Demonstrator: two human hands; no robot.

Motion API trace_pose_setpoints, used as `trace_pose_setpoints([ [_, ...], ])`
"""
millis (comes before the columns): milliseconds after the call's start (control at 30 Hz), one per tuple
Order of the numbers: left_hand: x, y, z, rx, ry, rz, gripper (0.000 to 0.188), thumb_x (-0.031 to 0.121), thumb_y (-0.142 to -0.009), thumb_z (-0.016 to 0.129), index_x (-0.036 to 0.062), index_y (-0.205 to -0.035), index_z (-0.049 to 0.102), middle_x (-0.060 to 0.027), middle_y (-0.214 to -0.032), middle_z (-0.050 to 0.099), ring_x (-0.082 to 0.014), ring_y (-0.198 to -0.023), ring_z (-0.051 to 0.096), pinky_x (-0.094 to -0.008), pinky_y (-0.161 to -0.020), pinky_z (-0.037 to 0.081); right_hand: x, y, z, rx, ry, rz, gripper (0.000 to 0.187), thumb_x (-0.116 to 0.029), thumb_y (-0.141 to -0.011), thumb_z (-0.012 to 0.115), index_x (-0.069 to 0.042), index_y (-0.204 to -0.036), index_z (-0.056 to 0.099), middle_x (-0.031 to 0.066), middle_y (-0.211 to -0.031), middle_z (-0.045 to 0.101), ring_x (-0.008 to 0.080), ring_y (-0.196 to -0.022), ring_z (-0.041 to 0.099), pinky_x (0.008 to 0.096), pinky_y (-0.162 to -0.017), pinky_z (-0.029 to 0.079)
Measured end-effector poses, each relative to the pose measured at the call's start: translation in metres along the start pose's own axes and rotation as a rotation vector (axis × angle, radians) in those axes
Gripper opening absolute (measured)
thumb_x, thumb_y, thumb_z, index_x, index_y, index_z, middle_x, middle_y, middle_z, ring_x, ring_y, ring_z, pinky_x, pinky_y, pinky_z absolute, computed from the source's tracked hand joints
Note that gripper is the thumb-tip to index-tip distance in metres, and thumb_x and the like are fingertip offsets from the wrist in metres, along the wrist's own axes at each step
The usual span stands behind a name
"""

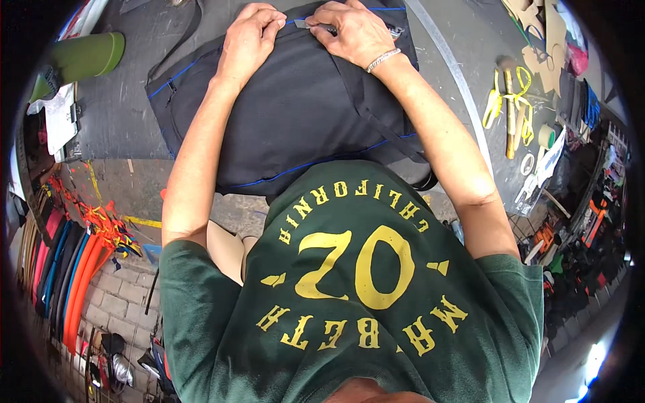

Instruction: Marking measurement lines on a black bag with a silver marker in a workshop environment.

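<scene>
A black fabric bag (289, 114) with blue piping lies flat on the dark table, its near end hanging over the edge toward me. My left hand (250, 41) rests at the bag's far side with thumb and fingers pinched together; whatever is between them is too small to make out. Close beside it, my right hand (353, 33) is closed around a small tool with a flat grey metal blade (304, 24) that points toward the left hand. Most of that tool is hidden in the palm. A black strap (355, 87) runs across the bag below the right hand.
On the dark table (121, 134) stand a green roll (91, 54) and a clipboard (64, 121) at left. At right lie a brush (508, 107), yellow tape (494, 104), a roll of green tape (546, 137) and cardboard pieces (547, 50). Coloured fabric rolls (74, 282) stand below left.
</scene>
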State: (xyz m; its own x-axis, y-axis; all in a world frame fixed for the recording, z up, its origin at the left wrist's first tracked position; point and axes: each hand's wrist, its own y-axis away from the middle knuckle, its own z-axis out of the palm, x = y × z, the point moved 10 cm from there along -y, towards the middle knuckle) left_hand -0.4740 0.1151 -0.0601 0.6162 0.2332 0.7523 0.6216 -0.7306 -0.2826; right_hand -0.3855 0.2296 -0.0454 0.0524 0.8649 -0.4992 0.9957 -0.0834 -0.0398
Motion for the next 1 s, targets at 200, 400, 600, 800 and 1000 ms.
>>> trace_pose_setpoints([
  [200,-0.008,0.000,0.000,-0.008,0.064,-0.098,0.006,0.003,-0.089,0.071,-0.0012,-0.092,0.072,-0.0152,-0.097,0.068,-0.0315,-0.086,0.069,-0.0364,-0.077,0.054,-0.002,0.006,-0.012,0.154,0.045,-0.006,0.018,-0.019,-0.088,0.068,-0.009,-0.099,0.077,0.0094,-0.099,0.072,0.0320,-0.093,0.065,0.0408,-0.092,0.050],
  [400,-0.010,-0.001,0.000,-0.010,0.081,-0.107,0.005,0.004,-0.090,0.072,-0.0007,-0.092,0.072,-0.0136,-0.096,0.067,-0.0280,-0.079,0.068,-0.0349,-0.071,0.053,-0.002,-0.002,-0.007,0.040,0.010,-0.020,0.017,-0.019,-0.087,0.068,-0.009,-0.097,0.077,0.0084,-0.099,0.072,0.0316,-0.093,0.065,0.0396,-0.091,0.050],
  [600,-0.010,0.000,0.000,-0.030,0.090,-0.175,0.007,0.005,-0.090,0.072,-0.0010,-0.092,0.072,-0.0134,-0.096,0.067,-0.0283,-0.077,0.068,-0.0353,-0.070,0.053,-0.004,-0.002,-0.005,0.026,-0.032,-0.011,0.017,-0.018,-0.086,0.069,-0.008,-0.097,0.077,0.0081,-0.098,0.072,0.0319,-0.094,0.065,0.0394,-0.089,0.051],
  [800,-0.011,0.001,0.003,-0.018,0.048,-0.109,0.009,0.009,-0.091,0.069,-0.0003,-0.093,0.069,-0.0150,-0.094,0.067,-0.0330,-0.082,0.069,-0.0390,-0.074,0.055,0.002,0.002,-0.001,0.056,0.016,0.136,0.018,-0.019,-0.087,0.069,-0.007,-0.100,0.076,0.0094,-0.100,0.073,0.0313,-0.097,0.067,0.0408,-0.090,0.052],
  [1000,-0.025,0.005,0.004,0.024,-0.052,-0.069,0.013,0.016,-0.093,0.074,0.0072,-0.103,0.077,-0.0041,-0.107,0.070,-0.0184,-0.085,0.072,-0.0305,-0.074,0.055,0.000,0.009,0.001,0.210,0.174,0.206,0.018,-0.029,-0.088,0.075,-0.020,-0.103,0.080,-0.0056,-0.109,0.074,0.0283,-0.091,0.065,0.0379,-0.085,0.057],
])
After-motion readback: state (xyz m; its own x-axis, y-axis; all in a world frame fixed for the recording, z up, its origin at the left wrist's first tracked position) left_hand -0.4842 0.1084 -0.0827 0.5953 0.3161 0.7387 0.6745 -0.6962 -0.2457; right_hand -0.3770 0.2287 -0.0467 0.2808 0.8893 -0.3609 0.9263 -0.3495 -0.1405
